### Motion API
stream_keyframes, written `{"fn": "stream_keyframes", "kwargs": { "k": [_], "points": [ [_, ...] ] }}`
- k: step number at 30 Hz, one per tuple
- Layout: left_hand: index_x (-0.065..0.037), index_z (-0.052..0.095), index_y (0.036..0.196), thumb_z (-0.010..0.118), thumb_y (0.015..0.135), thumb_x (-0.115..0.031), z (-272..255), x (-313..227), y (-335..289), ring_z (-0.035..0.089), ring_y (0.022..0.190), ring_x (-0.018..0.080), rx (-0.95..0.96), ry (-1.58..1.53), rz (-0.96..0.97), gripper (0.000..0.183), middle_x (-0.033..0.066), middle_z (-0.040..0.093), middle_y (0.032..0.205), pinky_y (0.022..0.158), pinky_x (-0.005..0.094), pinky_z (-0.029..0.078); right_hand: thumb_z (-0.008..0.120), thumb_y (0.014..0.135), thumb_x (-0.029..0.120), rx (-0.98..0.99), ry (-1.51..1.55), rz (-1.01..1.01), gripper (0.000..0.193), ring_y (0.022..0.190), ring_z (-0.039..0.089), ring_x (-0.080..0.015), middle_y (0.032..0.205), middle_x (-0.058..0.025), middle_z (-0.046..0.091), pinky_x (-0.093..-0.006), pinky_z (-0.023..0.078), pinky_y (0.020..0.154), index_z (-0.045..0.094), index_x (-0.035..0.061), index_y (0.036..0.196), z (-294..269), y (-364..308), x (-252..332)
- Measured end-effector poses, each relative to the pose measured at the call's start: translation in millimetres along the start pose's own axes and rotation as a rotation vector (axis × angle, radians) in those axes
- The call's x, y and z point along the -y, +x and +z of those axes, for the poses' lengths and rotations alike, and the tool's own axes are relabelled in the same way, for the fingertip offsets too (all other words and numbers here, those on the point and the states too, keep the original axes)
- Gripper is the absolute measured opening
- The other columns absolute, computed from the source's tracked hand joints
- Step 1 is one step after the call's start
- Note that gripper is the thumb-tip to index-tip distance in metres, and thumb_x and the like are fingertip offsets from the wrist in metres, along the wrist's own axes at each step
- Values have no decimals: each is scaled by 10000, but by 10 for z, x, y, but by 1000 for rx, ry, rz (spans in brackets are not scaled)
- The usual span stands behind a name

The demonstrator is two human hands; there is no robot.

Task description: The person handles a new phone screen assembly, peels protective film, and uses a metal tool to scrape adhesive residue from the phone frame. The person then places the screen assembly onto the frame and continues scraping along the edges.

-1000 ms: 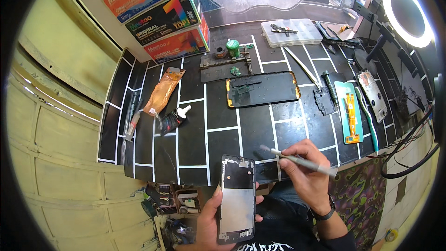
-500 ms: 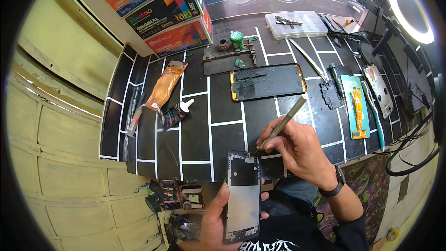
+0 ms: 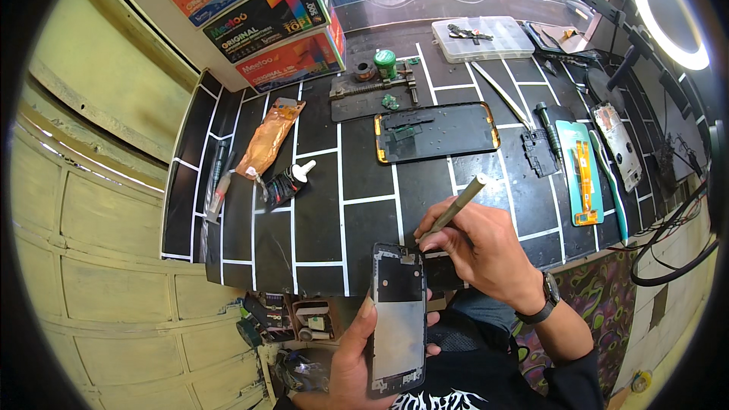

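Observation:
My left hand (image 3: 354, 343) grips a phone's stripped mid-frame (image 3: 399, 338) from below, thumb along its left edge and fingertips around the right. It has a black upper part and a bare silvery panel below. My right hand (image 3: 486, 247) pinches a slim grey pen-like tool (image 3: 458, 203) between thumb and fingers. Its tip meets the frame's top right corner; the fingers partly hide the contact. Beyond my hands, on the black bench, lies a dark phone back cover (image 3: 438, 133) with orange-yellow corners and small black parts inside.
To the left sit a glue tube (image 3: 288, 184), a copper-coloured pouch (image 3: 267, 140) and a syringe (image 3: 219, 197). Farther back are a board holder (image 3: 357, 102) and a green jar (image 3: 385, 63). White tweezers (image 3: 503, 97), a screwdriver (image 3: 548, 133) and an orange flex cable (image 3: 585, 182) occupy the right.
The tool in my right hand tilts farther over, its rear end lower and more to the left. My right hand shifts slightly; the left keeps its hold on the frame.

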State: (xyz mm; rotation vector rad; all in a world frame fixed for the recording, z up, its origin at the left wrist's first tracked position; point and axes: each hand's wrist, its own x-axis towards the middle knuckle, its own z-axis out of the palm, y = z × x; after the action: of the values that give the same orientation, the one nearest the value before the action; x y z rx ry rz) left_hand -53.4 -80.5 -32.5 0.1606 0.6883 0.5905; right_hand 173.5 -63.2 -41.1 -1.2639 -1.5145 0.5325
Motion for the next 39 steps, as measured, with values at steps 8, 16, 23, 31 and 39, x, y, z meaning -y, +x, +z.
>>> {"fn": "stream_keyframes", "kwargs": {
  "k": [8, 16, 23, 31, 39],
  "points": [
    [-45, 505, 1464, 563, 1045, -403, 5, 13, 0, 614, 1259, 404, 4, 0, 12, 553, 216, 610, 1390, 869, 532, 621, 648, 828, -169, -6, -80, 44, 218, 794, 746, -277, 880, -120, 706, -341, 569, 668, 655, -29, 994, 44, -62, 17],
    [-41, 505, 1464, 533, 1058, -416, -2, 21, 23, 631, 1241, 377, 25, 18, 27, 554, 215, 617, 1382, 869, 505, 622, 660, 914, -30, -17, -245, 117, 168, 771, 673, -380, 906, -168, 622, -440, 512, 676, 621, -16, 1077, -184, -44, 84],
    [-50, 512, 1463, 498, 1068, -451, 88, 25, -9, 644, 1228, 355, 2, 73, -4, 563, 190, 626, 1381, 871, 495, 622, 732, 889, 190, 284, -813, 187, 170, 792, 676, -354, 876, -119, 642, -457, 526, 704, 705, 40, 964, -605, -45, 27],
    [-52, 549, 1427, 470, 1080, -432, 129, 23, -3, 660, 1199, 346, -49, 40, -19, 521, 172, 653, 1345, 848, 489, 624, 797, 826, 163, -63, -1126, 85, 191, 823, 704, -367, 874, -124, 696, -460, 549, 731, 693, 33, 919, -947, 472, -446],
    [-42, 553, 1416, 432, 1090, -433, 6, 11, 39, 672, 1174, 340, 8, -11, 6, 524, 170, 669, 1313, 831, 493, 625, 790, 786, 45, -9, -1085, 260, 209, 929, 677, -431, 929, -251, 675, -504, 550, 817, 639, -16, 918, -1246, 772, -903]
  ]
}}
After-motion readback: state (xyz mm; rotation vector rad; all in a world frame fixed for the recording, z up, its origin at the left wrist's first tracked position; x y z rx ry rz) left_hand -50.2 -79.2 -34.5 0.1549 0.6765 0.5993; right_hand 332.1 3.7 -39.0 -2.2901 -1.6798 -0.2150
